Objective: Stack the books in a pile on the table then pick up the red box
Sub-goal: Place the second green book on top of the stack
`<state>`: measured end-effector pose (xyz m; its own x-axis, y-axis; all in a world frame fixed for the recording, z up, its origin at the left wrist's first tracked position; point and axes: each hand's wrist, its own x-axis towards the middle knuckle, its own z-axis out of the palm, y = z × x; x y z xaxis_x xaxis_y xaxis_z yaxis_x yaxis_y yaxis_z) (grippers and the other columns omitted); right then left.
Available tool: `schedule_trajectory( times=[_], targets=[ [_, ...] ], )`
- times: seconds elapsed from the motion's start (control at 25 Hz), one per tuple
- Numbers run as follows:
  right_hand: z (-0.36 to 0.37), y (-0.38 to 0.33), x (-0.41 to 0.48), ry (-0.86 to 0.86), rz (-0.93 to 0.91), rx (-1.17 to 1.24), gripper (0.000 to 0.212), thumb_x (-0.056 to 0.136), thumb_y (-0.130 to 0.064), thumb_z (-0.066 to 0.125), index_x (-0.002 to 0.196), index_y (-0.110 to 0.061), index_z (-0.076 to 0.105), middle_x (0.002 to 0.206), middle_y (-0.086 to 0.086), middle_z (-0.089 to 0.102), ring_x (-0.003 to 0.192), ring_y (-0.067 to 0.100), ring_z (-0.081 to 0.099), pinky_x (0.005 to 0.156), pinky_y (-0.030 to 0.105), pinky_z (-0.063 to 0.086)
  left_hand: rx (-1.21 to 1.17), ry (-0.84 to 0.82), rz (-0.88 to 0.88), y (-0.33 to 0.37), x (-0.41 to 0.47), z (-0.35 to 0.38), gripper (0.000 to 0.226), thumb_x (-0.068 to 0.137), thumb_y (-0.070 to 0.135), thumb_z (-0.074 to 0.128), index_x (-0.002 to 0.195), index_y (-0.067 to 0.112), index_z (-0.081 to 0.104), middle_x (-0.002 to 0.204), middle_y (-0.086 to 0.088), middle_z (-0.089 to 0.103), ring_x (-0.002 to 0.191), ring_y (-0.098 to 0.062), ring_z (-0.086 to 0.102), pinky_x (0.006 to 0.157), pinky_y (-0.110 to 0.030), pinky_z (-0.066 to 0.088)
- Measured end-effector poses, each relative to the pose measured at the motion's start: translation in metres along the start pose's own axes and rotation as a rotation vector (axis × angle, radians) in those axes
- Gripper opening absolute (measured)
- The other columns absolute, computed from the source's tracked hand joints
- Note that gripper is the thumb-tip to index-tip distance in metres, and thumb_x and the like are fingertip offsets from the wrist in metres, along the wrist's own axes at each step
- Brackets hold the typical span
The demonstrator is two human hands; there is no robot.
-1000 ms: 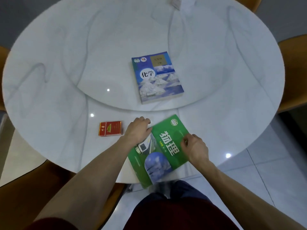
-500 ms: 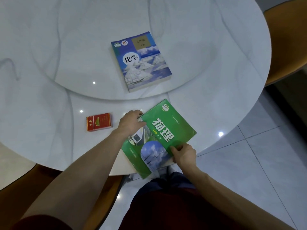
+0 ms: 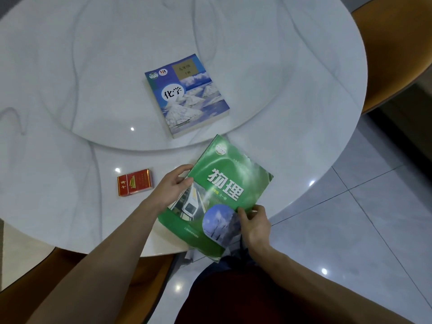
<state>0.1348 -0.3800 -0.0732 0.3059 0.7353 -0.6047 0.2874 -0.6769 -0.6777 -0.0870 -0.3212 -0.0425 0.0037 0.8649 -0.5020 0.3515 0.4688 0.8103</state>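
From the head view, both hands grip the green book at the table's near edge, left hand pinching its left side, right hand clamped on the lower right corner; best to lift it level and square it over the blue book further in; the red box waits just left, untouched.

物理 on green book; 化学 on blue book
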Motion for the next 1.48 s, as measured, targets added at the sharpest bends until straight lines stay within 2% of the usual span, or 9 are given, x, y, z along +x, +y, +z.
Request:
schedule_trajectory(
  times=[0.08,0.16,0.24,0.44,0.68,0.88,1.08,1.24,1.48],
  targets=[
    [-0.001,-0.003,-0.001,0.004,-0.042,0.033,0.030,0.092,-0.025,0.053,0.116,-0.007,0.049,0.092,0.011,0.065,0.075,0.021,0.061,0.065,0.024,0.045,-0.098,0.025,-0.026,-0.002,-0.002,0.003,0.031,0.093,0.016,0.054,0.113,0.040,0.054,0.091,0.012,0.066,0.085,0.005,0.064,0.072,-0.012,0.047],
    [-0.004,-0.010,0.002,0.008,-0.093,0.081,0.027,0.093,-0.023,0.052,0.116,-0.009,0.048,0.078,-0.001,0.059,0.066,0.010,0.056,0.058,0.021,0.042,-0.194,0.058,-0.064,-0.003,-0.002,0.004,0.032,0.094,0.015,0.053,0.119,0.033,0.054,0.095,0.001,0.069,0.090,-0.011,0.066,0.081,-0.030,0.051],
    [-0.008,-0.021,0.009,0.002,-0.136,0.107,0.027,0.093,-0.023,0.053,0.117,-0.011,0.048,0.076,-0.006,0.055,0.066,0.009,0.056,0.060,0.022,0.043,-0.267,0.097,-0.083,-0.001,-0.001,0.003,0.032,0.094,0.014,0.051,0.122,0.028,0.053,0.098,-0.009,0.069,0.090,-0.023,0.068,0.081,-0.038,0.054],
    [-0.015,-0.063,0.031,-0.007,-0.235,0.111,0.031,0.092,-0.022,0.056,0.120,-0.011,0.050,0.085,0.001,0.059,0.068,0.011,0.056,0.067,0.027,0.046,-0.398,0.198,-0.042,0.014,0.001,0.002,0.028,0.095,0.013,0.051,0.118,0.028,0.055,0.089,-0.010,0.071,0.077,-0.020,0.069,0.068,-0.032,0.056],
    [-0.026,-0.114,0.053,-0.024,-0.365,0.057,0.030,0.090,-0.020,0.055,0.119,-0.015,0.054,0.090,0.003,0.062,0.066,0.004,0.056,0.055,0.020,0.042,-0.512,0.301,0.011,0.036,0.012,-0.003,0.026,0.095,0.012,0.050,0.116,0.027,0.054,0.092,-0.007,0.069,0.076,-0.014,0.068,0.063,-0.029,0.055],
    [-0.028,-0.151,0.072,-0.063,-0.408,0.062,0.032,0.088,-0.018,0.054,0.120,-0.016,0.056,0.089,0.003,0.062,0.068,0.009,0.058,0.057,0.022,0.044,-0.548,0.373,-0.012,0.052,0.028,-0.005,0.023,0.095,0.017,0.050,0.111,0.033,0.054,0.106,-0.018,0.067,0.096,-0.030,0.066,0.084,-0.048,0.055],
    [-0.022,-0.191,0.103,-0.121,-0.466,0.045,0.031,0.088,-0.017,0.055,0.120,-0.016,0.057,0.086,0.002,0.063,0.065,0.005,0.056,0.056,0.019,0.042,-0.620,0.472,-0.008,0.072,0.051,-0.014,0.023,0.095,0.016,0.050,0.114,0.029,0.053,0.084,-0.005,0.071,0.068,-0.013,0.070,0.054,-0.029,0.055],
    [-0.012,-0.227,0.134,-0.195,-0.482,0.035,0.029,0.089,-0.019,0.055,0.118,-0.019,0.058,0.077,-0.005,0.060,0.064,0.004,0.056,0.055,0.019,0.041,-0.640,0.573,-0.032,0.090,0.075,-0.021,0.023,0.094,0.017,0.049,0.113,0.030,0.052,0.080,-0.002,0.071,0.062,-0.011,0.071,0.049,-0.024,0.054],
    [0.006,-0.283,0.179,-0.294,-0.534,0.014,0.029,0.089,-0.019,0.057,0.118,-0.016,0.058,0.087,0.002,0.062,0.067,0.009,0.057,0.066,0.028,0.045,-0.621,0.714,-0.039,0.118,0.113,-0.038,0.025,0.094,0.016,0.048,0.116,0.029,0.049,0.077,-0.004,0.069,0.052,-0.004,0.068,0.040,-0.018,0.049]
  ],
)
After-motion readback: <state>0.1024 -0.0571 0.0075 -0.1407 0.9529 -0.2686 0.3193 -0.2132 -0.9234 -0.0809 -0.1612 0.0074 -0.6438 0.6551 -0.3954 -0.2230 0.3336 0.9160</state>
